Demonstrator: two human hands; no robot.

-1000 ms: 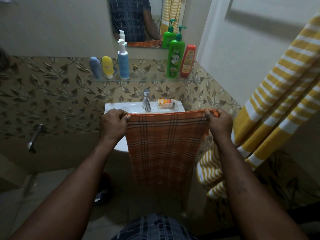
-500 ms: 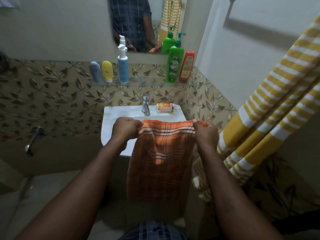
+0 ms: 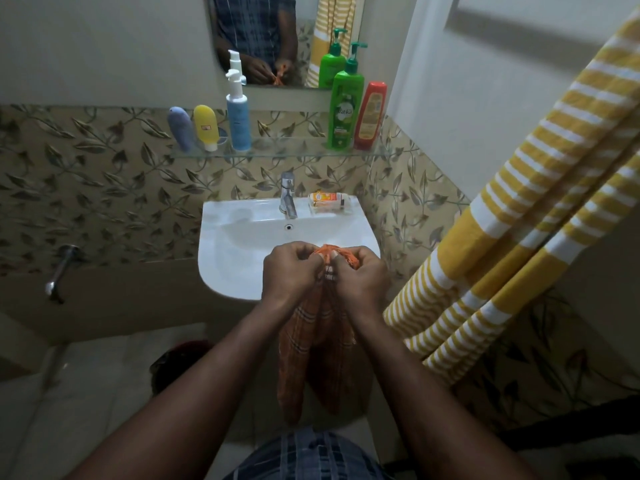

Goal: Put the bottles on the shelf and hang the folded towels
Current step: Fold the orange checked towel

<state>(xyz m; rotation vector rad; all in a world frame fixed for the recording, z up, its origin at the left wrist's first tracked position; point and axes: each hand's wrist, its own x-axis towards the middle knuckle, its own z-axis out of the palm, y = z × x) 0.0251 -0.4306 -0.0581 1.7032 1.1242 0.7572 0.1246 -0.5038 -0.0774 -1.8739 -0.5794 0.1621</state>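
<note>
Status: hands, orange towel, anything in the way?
Left hand and right hand together, pinching top edge of orange checked cloth towel. Towel doubled, hangs in front of white ceramic sink, not yet hung. Nothing blocking.

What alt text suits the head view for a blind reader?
The left hand and right hand pinch the top of an orange towel close together in front of a sink; it hangs between the arms. Five bottles stand on a glass shelf under a mirror; a striped towel hangs at right.

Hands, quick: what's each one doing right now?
Left hand: pinches top edge of the orange checked cloth towel.
Right hand: pinches the same edge.
</note>
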